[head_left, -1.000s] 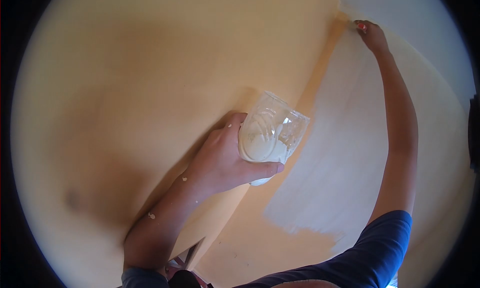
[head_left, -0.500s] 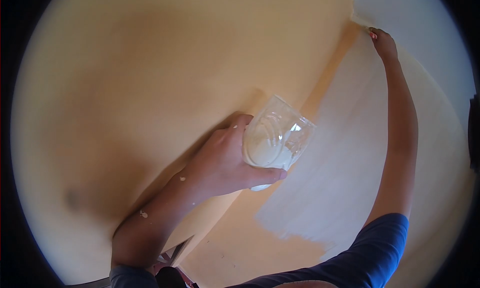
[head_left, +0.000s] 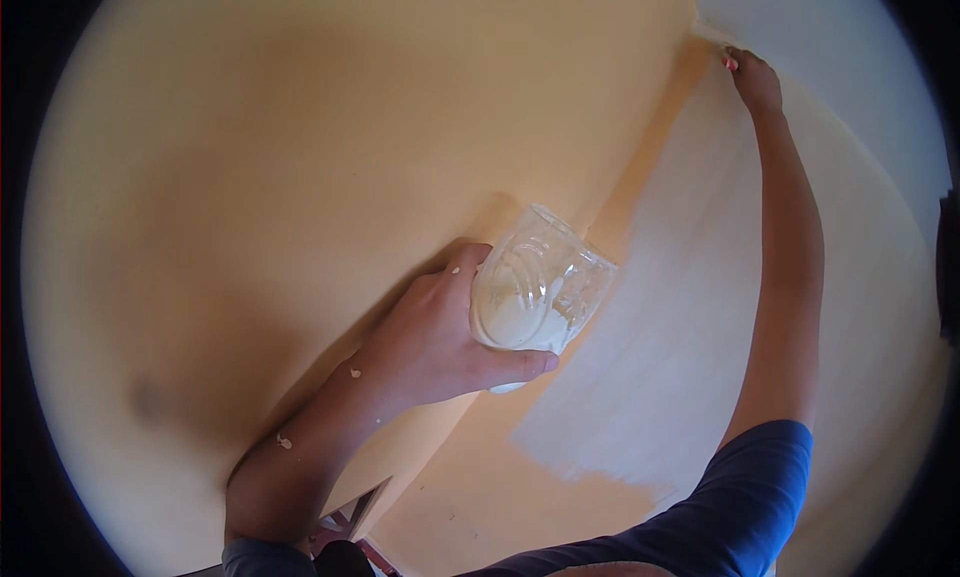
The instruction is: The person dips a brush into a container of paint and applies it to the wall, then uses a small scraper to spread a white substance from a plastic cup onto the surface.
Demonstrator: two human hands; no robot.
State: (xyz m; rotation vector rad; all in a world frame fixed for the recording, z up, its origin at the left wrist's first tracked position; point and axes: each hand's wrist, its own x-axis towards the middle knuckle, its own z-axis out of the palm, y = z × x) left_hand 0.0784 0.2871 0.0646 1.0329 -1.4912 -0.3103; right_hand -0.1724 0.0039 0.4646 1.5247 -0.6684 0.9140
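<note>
My left hand [head_left: 440, 327] is wrapped round a clear plastic cup [head_left: 545, 282] that holds white paint [head_left: 515, 317]. The cup is tilted, its wide mouth toward the upper right. Dried white specks mark my left hand and forearm. High up at the right, my right hand [head_left: 755, 80] is closed on a small paintbrush [head_left: 729, 61]; a bit of pinkish handle shows and the bristles can hardly be made out. The brush is at the top of the wall, close to where the walls meet the ceiling.
An orange-tan wall [head_left: 330, 157] rises close at the left. The adjoining wall [head_left: 640, 357] is coated white across its middle, with an orange strip [head_left: 655, 147] along the corner and orange lower down. The pale ceiling [head_left: 830, 67] is at upper right. A dark-framed opening [head_left: 355, 512] shows below.
My right hand and the brush appear slightly farther left and up. The cup in my left hand has shifted a little left and down in view.
</note>
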